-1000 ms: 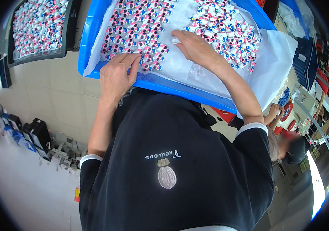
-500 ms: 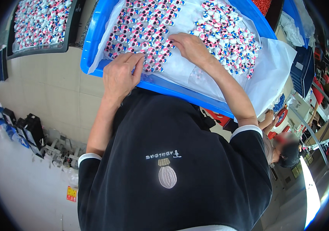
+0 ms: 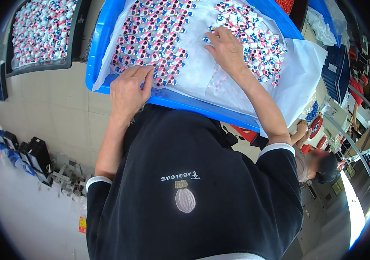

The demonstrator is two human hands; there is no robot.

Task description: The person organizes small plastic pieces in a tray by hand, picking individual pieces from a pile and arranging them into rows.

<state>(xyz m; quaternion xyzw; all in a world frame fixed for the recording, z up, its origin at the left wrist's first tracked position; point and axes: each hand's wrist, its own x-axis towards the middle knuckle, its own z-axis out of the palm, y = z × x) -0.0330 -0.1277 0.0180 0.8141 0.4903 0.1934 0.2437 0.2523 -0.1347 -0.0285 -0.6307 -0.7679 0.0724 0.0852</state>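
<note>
While the curled left hand (image 3: 128, 90) (whether pinching, indiscernible) adjoins rowed figurines (image 3: 155, 56), upper centre-left, the right hand (image 3: 226, 48), thumb and fingers parted, borders loose figurines (image 3: 263, 56), upper centre-right.

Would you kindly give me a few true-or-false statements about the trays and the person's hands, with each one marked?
1. The blue tray is lined with white sheeting. True.
2. The right hand rests on the blue tray's near rim. False: it is at the left edge of the jumbled pile of small figures.
3. The left hand is at the near end of the neatly arranged figures. True.
4. A black tray stands right of the blue tray. False: the black tray is on its left.
</note>
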